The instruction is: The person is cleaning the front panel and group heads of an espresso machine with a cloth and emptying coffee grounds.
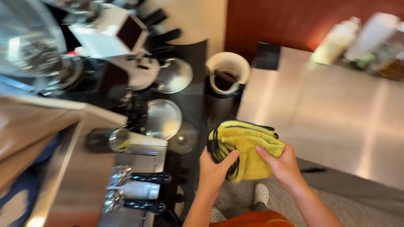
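A folded yellow cloth with black stripes [244, 144] is held in front of me with both hands. My left hand [213, 170] grips its lower left side, thumb on top. My right hand [281, 164] clasps its lower right edge. The cloth hangs over the gap between a dark counter [200, 106] on the left and a steel worktop [338, 116] on the right.
An espresso machine with black-handled portafilters [143, 191] stands at the lower left. A white grinder [117, 38], round metal lids [163, 118] and a white knock-out bin [227, 72] sit beyond. Several bottles [376, 40] line the far right by a red-brown wall.
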